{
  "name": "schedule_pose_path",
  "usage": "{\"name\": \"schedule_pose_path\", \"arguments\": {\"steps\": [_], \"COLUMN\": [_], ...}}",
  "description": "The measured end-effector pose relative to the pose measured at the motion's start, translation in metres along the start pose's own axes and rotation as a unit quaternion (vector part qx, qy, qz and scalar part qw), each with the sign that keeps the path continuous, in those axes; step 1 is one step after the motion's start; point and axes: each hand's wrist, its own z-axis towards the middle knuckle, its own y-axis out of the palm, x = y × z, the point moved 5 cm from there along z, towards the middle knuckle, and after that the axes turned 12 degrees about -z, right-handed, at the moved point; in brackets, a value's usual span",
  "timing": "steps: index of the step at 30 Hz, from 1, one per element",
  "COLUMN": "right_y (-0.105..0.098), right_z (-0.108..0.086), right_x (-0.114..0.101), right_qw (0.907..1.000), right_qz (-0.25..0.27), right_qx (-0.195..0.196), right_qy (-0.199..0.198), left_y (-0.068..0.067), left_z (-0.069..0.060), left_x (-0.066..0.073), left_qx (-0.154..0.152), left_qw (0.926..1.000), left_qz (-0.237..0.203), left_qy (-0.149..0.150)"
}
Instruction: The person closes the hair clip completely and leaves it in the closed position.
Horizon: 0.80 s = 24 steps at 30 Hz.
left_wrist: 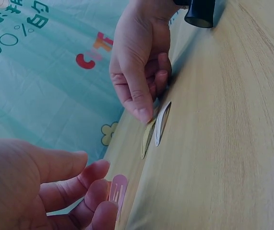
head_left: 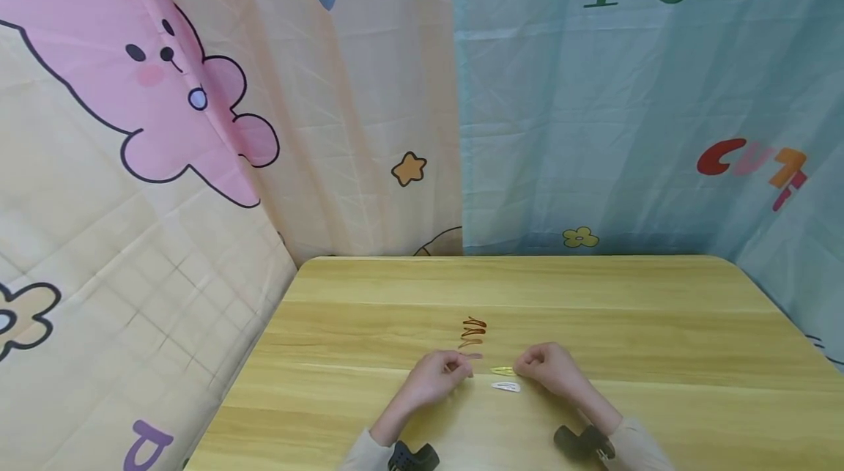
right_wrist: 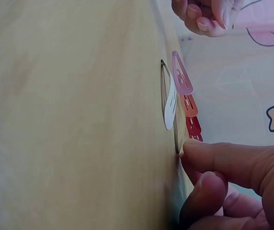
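Thumb and fingertip of my right hand point(head_left: 549, 370) pinch one end of a yellow hair clip point(head_left: 502, 371), which lies on the table. A white hair clip point(head_left: 506, 387) lies beside it, on the near side. My left hand point(head_left: 435, 377) is by the pink hair clip point(head_left: 473, 356); in the left wrist view its thumb stands apart from the loosely bent fingers point(left_wrist: 96, 189), with nothing held between them. Beyond the pink clip, an orange clip point(right_wrist: 189, 105) and red clips point(right_wrist: 193, 125) form a column with it.
The wooden table point(head_left: 593, 310) reaches back to hanging printed curtains point(head_left: 369, 90). Dark camera mounts point(head_left: 414, 458) sit on both wrists, near the table's front.
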Motion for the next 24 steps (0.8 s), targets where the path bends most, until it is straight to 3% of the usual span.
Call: {"name": "schedule_pose_path", "arguments": {"steps": [8,16,20,24], "right_y": [0.0,0.0,-0.001,-0.002], "right_z": [0.0,0.001,0.0,0.0], "right_x": [0.001,0.002,0.0,-0.001], "right_qw": [1.0,1.0,0.9998,0.9994], "right_qz": [-0.005,-0.001,0.006,0.015], "right_qx": [0.001,-0.006,-0.012,-0.019], "right_qy": [0.005,-0.001,-0.012,-0.024], "left_y": [-0.001,-0.003,-0.005,-0.01], "left_z": [-0.001,0.002,0.003,0.005], "left_x": [-0.001,-0.01,-0.012,-0.014], "left_qx": [-0.001,0.021,0.042,0.089], "left_qw": [1.0,0.9997,0.9987,0.9951], "left_qz": [0.003,0.008,0.026,0.041], "left_qy": [-0.003,0.0,0.006,0.011]}}
